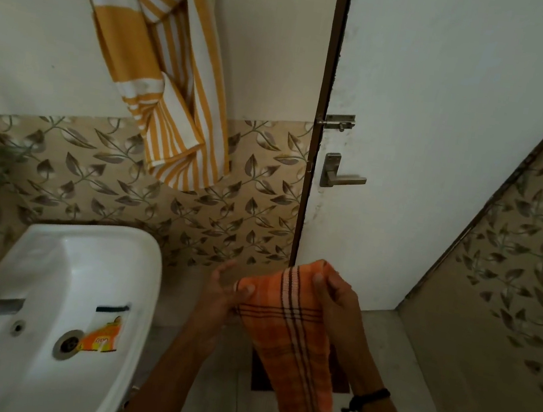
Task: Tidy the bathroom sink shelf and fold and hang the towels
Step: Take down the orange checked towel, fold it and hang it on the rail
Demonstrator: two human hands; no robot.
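Right now I see both hands pinching the orange checked towel (294, 333) by its top corners, left hand (221, 298) and right hand (337, 301) gripping it beside the sink (136, 278). That basin holds an orange sachet (100, 339) (near the drain (68, 343)), and a yellow striped towel (173, 72) hangs on the wall above.

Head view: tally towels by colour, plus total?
Orange checked towel, held in both hands: 1
Yellow-and-white striped towel, hanging on the wall: 1
Total: 2
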